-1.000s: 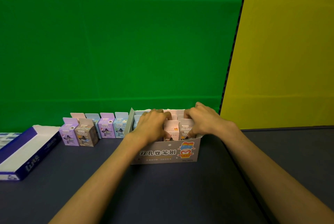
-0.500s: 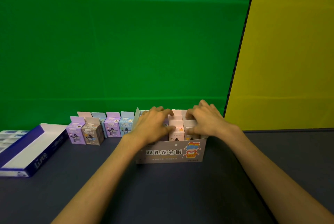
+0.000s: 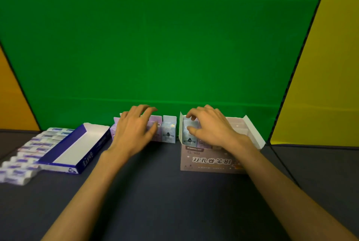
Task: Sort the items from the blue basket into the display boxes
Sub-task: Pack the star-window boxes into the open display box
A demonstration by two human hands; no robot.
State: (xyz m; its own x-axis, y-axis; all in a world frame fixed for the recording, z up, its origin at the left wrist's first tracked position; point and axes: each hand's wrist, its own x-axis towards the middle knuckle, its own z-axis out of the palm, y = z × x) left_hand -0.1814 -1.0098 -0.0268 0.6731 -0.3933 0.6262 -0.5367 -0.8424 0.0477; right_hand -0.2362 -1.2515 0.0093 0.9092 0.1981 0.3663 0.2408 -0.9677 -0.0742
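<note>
Head view: I look down on the dark bench, both my arms reaching toward its far edge.
Step in hand: filling the pink display box that stands right of the middle.
Right hand: my thumb and fingers pinch a pale blue carton seated in the box's near left corner.
Left hand: fingers loosely spread over the loose cartons standing in a row near the far edge, just left of the box; I grip none that I can see.
Other box: the blue display box lies toward the left edge, white packets beside it.
Next move: I judge one loose carton must be gripped, carried right and set upright in a free slot.
</note>
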